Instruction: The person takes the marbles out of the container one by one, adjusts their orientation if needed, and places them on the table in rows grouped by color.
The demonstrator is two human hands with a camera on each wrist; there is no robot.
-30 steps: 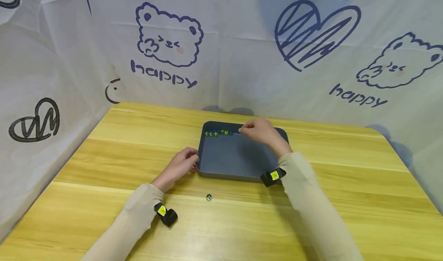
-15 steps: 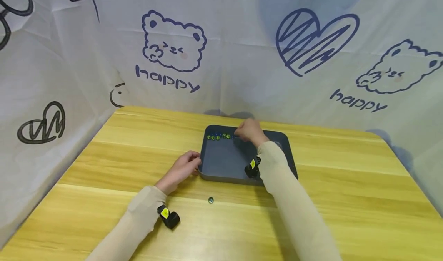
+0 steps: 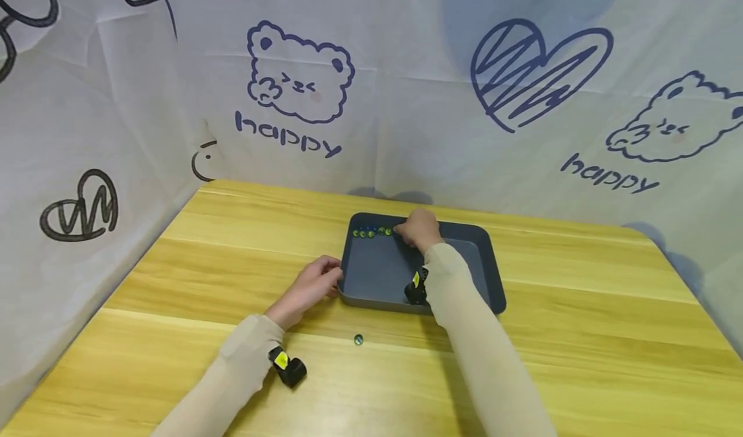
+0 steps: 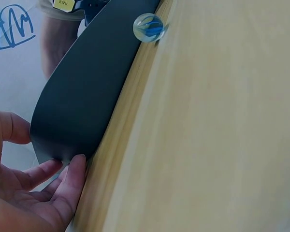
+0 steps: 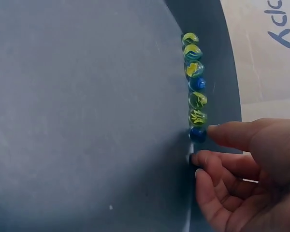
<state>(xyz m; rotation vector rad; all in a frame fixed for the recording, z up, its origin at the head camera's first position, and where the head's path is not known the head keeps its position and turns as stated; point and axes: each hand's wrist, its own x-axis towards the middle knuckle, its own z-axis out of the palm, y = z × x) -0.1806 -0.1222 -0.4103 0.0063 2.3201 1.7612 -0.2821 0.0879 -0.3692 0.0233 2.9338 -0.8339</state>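
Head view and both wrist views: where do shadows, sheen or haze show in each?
Head view: a shadow lies on the table beside the right sleeve, with pale sheen near the bottom edge; left wrist view: the table looks hazy toward the right, while the marble shows its blue swirl clearly; right wrist view: a dark shadow crosses the tray beside the right hand.

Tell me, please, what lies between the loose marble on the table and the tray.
Only bare table lies between the loose marble and the tray; the head view shows that stretch.
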